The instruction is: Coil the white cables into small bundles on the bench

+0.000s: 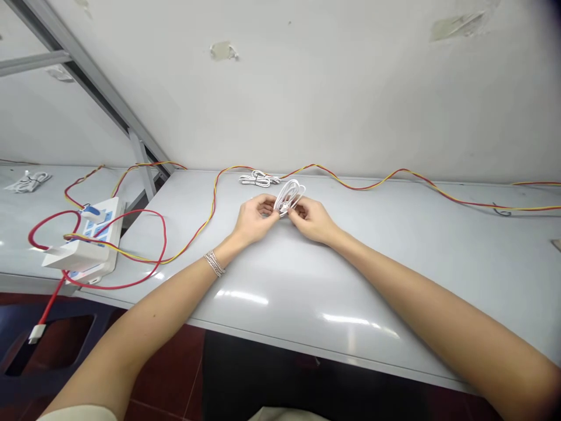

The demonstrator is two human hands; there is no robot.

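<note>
As seen from the head camera, both hands meet over the rear middle of the counter (289, 280), near the wall (350, 105).

Principal item: coiled white cable (284, 206), one, gathered in loops, raised between the fingertips. Left hand (255, 221): thumb and fingers pinching the near left side of the coil; silver-coloured bracelet (214, 263) of several strands at the wrist. Right hand (313, 221): thumb and fingers grasping the same coil from the right, close to its gathered lower part. Small details between the fingertips: too fine to make out.

Second white cable (258, 179): one, bundled with a dark tie, lying on the counter just behind the left hand, by the wall.

Third white cable (28, 182): one, likewise bundled, at far left.

Red-and-yellow wire (214, 199): twisted, wavering along the rear edge behind the hands, with a length running down towards the near left.

Power strip (114, 222): white with blue sockets, at left, well apart from the hands; a white adapter (79, 257) sits on it. Red cable (165, 237): looped around and over the strip. White connector (37, 333): on a red lead, hanging below the near edge.

Metal frame (100, 76): grey, slanting across the upper left.

Tape remnant (223, 51): pale, on the wall.
</note>
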